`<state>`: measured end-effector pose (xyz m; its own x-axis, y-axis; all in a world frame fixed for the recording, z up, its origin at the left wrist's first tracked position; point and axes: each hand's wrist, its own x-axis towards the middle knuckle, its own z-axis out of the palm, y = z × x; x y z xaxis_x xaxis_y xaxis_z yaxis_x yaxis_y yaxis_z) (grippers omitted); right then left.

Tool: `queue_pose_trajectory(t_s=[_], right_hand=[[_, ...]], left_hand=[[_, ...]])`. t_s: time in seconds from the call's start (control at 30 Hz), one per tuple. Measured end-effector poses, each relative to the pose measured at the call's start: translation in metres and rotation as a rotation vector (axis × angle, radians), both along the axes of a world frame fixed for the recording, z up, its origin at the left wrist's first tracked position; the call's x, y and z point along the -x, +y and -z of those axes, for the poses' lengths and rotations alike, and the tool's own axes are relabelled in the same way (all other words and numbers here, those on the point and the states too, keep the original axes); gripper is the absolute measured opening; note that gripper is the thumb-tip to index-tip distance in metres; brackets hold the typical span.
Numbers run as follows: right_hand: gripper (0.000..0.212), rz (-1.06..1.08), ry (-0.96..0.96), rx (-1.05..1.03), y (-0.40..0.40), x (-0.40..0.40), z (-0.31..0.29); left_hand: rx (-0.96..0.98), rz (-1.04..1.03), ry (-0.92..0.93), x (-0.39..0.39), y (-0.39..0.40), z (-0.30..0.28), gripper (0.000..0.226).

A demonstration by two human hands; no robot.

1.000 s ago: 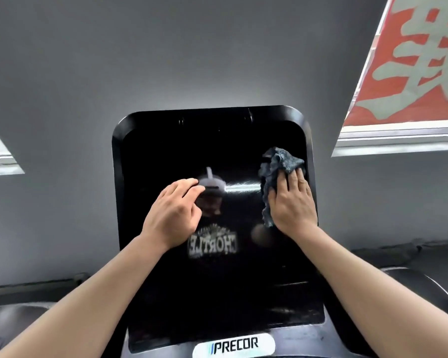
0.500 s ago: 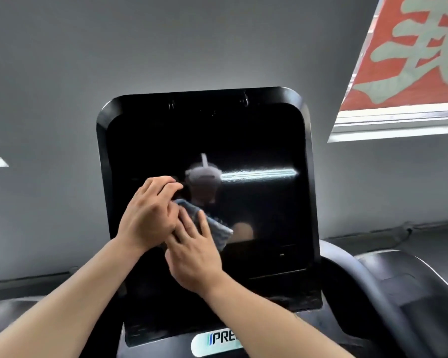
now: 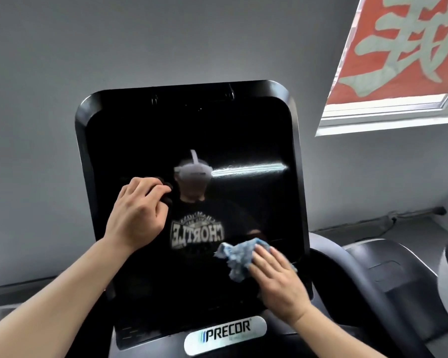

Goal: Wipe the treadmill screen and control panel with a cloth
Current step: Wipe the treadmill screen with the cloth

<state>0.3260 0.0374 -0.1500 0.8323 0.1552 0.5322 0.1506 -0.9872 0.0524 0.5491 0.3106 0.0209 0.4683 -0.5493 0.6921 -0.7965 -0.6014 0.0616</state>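
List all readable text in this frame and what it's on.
"PRECOR": silver badge below the treadmill screen.
"CHORTLE": mirrored, on the shirt reflected in the screen; the arched line above it is too blurred to read.
Large pale character on the red banner at the window: cropped, not readable.
Tiny line under the brand name on the badge: too small to read.

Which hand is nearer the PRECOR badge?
Right. The right hand presses the cloth on the lower screen, just above the PRECOR badge; the left hand rests higher, mid-screen at the left.
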Motion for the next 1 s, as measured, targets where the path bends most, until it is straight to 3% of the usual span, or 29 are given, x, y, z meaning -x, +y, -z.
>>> queue_pose_trajectory(t_s=[0.17, 0.23, 0.3, 0.4, 0.5, 0.6, 0.67, 0.73, 0.8, 0.83, 0.9, 0.97, 1.0], right_hand=[[0.052, 0.238, -0.031, -0.099, -0.04, 0.014, -0.011], [0.049, 0.281, -0.045, -0.138, -0.037, 0.008, -0.02], [0.041, 0.322, -0.099, -0.308, -0.021, -0.007, -0.042], [0.042, 0.368, -0.122, -0.773, 0.01, -0.035, -0.093], [0.043, 0.341, -0.019, -1.149, 0.029, -0.056, -0.129], [0.034, 0.174, 0.071, -1.485, 0.045, -0.062, -0.155], [0.033, 0.068, 0.107, -1.575, 0.051, -0.061, -0.168], [0.031, 0.022, 0.089, -1.672, 0.051, -0.058, -0.181], [0.027, 0.054, 0.064, -1.887, 0.05, -0.054, -0.187], [0.027, 0.069, 0.127, -1.984, 0.053, -0.051, -0.189], [0.042, 0.03, 0.461, -2.059, 0.06, -0.044, -0.184], [0.059, -0.111, 0.791, -2.072, 0.064, -0.035, -0.177], [0.065, -0.193, 0.867, -2.115, 0.064, -0.032, -0.173]], left_hand=[[0.009, 0.013, -0.013, 0.002, -0.015, -0.004, 0.033], [-0.006, 0.06, -0.003, 0.01, -0.023, -0.001, 0.032], [-0.048, 0.163, 0.051, 0.022, -0.033, 0.003, 0.031], [-0.113, 0.277, 0.359, 0.05, -0.051, 0.008, 0.033], [-0.129, 0.242, 0.78, 0.074, -0.067, 0.009, 0.056], [0.04, 0.237, 1.208, 0.084, -0.073, 0.011, 0.076], [0.259, 0.29, 1.419, 0.085, -0.071, 0.01, 0.057], [0.404, 0.329, 1.463, 0.085, -0.065, 0.0, 0.028], [0.536, 0.382, 1.499, 0.086, -0.061, -0.013, 0.021], [0.608, 0.424, 1.536, 0.086, -0.058, -0.018, 0.024], [0.669, 0.5, 1.583, 0.091, -0.054, -0.029, 0.036], [0.629, 0.549, 1.584, 0.095, -0.049, -0.036, 0.048], [0.607, 0.579, 1.595, 0.097, -0.046, -0.038, 0.053]])
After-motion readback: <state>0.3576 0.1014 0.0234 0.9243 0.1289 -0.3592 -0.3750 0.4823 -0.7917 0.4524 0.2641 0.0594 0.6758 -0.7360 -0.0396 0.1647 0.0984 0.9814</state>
